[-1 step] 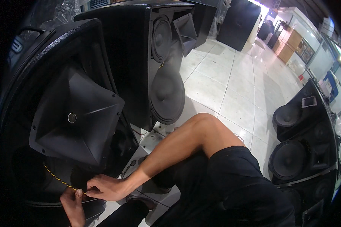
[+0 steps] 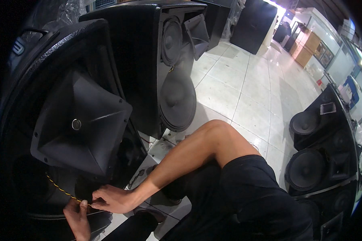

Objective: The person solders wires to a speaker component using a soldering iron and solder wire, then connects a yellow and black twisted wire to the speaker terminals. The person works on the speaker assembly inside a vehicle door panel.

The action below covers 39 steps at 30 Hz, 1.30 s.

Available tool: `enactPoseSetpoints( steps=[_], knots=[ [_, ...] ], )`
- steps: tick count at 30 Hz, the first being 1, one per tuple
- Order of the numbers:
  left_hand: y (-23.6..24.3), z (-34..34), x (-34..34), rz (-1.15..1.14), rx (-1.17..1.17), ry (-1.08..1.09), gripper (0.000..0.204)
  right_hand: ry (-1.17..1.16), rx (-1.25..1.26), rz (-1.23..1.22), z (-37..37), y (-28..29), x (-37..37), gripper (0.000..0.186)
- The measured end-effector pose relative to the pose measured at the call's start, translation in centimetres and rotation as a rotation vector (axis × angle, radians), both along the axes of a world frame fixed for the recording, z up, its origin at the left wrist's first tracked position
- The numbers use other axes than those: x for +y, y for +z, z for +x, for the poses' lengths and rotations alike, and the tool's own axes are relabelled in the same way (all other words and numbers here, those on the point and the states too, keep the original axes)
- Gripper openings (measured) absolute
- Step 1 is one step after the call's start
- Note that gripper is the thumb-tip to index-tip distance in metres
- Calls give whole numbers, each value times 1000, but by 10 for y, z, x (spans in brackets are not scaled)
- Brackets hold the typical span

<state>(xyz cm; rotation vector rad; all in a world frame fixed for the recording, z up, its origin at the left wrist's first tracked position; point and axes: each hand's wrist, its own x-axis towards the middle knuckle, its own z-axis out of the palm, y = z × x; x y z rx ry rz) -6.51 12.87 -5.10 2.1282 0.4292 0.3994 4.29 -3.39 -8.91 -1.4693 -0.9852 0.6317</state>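
hands: left hand (image 2: 78,219) and right hand (image 2: 110,199) meet at 7 o'clock, pinching a yellow-and-black braided cable (image 2: 58,188)
cabinet: black textured speaker cabinet (image 2: 40,80) at 9 o'clock, square black plastic horn (image 2: 80,126) inside
floor: pale tiled floor (image 2: 245,92) toward 1 o'clock

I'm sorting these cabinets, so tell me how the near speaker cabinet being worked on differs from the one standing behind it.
The near speaker cabinet has its large square horn pulled forward and tilted out; the rear speaker cabinet has its smaller horn seated in place. Both hands, left hand and right hand, grip a yellow-and-black cable at the near one; nobody touches the rear one. Both are black and stand on the white tiled floor.
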Motion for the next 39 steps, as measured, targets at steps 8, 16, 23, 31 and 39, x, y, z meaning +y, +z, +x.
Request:
enactPoseSetpoints(
  steps=[8, 16, 23, 31, 39],
  knots=[
    [16, 1, 3, 101, 130, -23, 17, -141, -211, -20, -11, -3, 1, 21],
    [31, 17, -17, -812, 80, -85, 22, -49, -765, 97, 5, 28, -37, 17],
    [12, 17, -2, -895, 36, -203, 29, -32, -1007, 198, 19, 23, -40, 16],
    [21, 18, -8, -586, 51, -216, 30, -54, -440, 26, 7, 30, -47, 13],
    [25, 15, -6, -651, 91, -327, 18, -49, -353, -46, 8, 37, -34, 11]
  ],
)
